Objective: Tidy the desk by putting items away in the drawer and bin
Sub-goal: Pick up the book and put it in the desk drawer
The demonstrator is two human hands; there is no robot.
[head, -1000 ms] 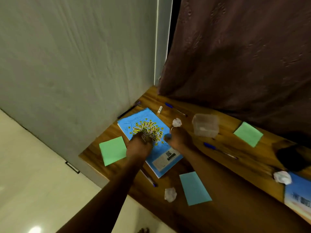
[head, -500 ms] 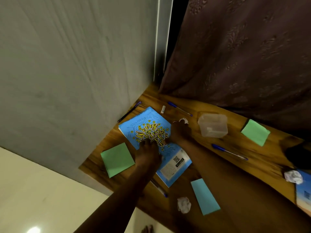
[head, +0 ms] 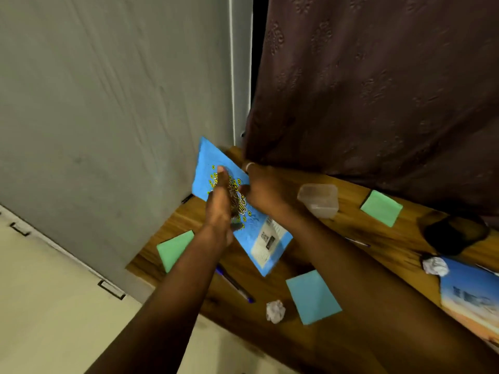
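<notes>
The blue book (head: pixel 255 229) has been raised off the tabletop (head: pixel 391 248), tilted; it is pinched by the right hand (head: pixel 263 191) and pressed by the flat left hand (head: pixel 220 209).

The booklet (head: pixel 209 160) is bright blue with yellow-and-black lettering, yellow dots and a white panel, the left sticky note (head: pixel 174 249) and far sticky note (head: pixel 381 208) are green, the near sticky note (head: pixel 313 300) pale blue, the paper ball (head: pixel 275 311) white, the desk (head: pixel 378 244) grained brown, and the curtain (head: pixel 378 103) dark brown with embossed motifs.
</notes>
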